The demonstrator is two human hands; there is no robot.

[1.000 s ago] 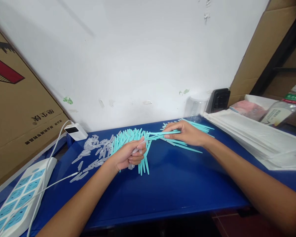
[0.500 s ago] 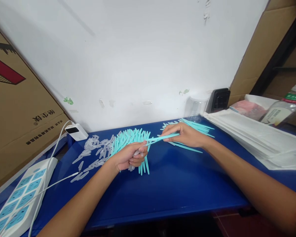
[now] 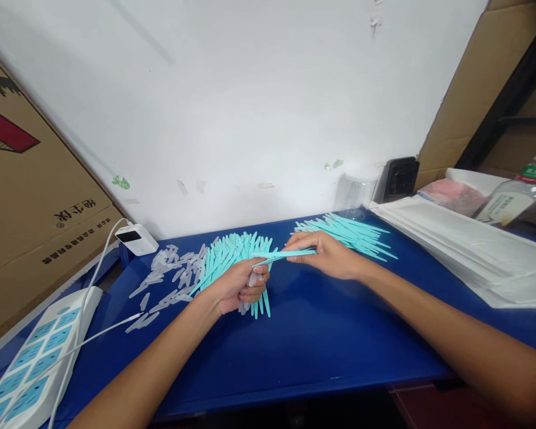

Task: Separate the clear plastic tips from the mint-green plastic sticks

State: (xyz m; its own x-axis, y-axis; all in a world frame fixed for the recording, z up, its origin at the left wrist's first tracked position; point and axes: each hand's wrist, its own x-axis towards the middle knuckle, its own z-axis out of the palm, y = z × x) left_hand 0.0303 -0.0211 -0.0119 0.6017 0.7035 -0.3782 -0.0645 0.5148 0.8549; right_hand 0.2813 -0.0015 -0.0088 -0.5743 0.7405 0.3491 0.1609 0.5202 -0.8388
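Observation:
My right hand pinches slim turquoise sticks between thumb and fingers; their exact number is unclear. The sticks reach left to the thumb and forefinger of my left hand. That hand is curled closed, with translucent cap-like pieces showing between its fingers. Just behind the left hand lies a dense heap of turquoise sticks, partly covered by it. A second pile of turquoise sticks lies behind my right hand. Loose translucent pieces are scattered at the left.
A white power strip with cables and a small white device stand at the left. White flat packets, a bottle and a clear cup are at the right. A wall closes off the blue tabletop.
My right hand has moved left with the sticks, closer to my left hand, so their ends overlap its fingers more. The right-hand pile is now less covered.

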